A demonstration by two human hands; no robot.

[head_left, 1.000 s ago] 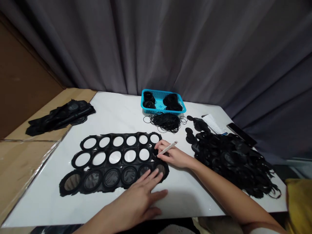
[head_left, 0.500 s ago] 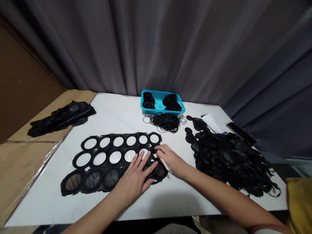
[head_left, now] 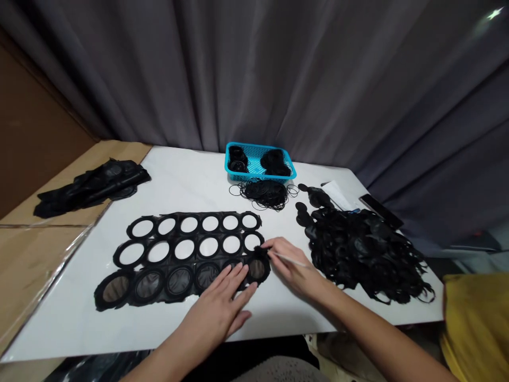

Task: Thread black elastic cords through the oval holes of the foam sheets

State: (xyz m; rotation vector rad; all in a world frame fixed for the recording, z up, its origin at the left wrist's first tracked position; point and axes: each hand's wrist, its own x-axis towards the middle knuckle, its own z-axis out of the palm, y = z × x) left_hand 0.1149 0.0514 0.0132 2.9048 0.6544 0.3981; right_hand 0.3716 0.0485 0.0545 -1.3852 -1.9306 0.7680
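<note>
A black sheet (head_left: 175, 254) with three rows of round rings lies flat on the white table (head_left: 191, 175). The two far rows are punched through; the near row still has dark mesh discs. My left hand (head_left: 222, 305) lies flat, fingers spread, pressing on the sheet's near right part. My right hand (head_left: 290, 268) pinches a thin white stick (head_left: 292, 260) and touches the sheet's right edge beside the last ring.
A heap of black cut-out pieces (head_left: 361, 254) lies at the right. A blue basket (head_left: 258, 162) with black parts stands at the back, thin black rings (head_left: 264, 193) before it. Black scraps (head_left: 91, 185) rest on cardboard at left. A phone (head_left: 379, 209) and paper lie far right.
My left hand slid back toward me onto the near row. My right hand shifted slightly right, and the white stick shows in its fingers again.
</note>
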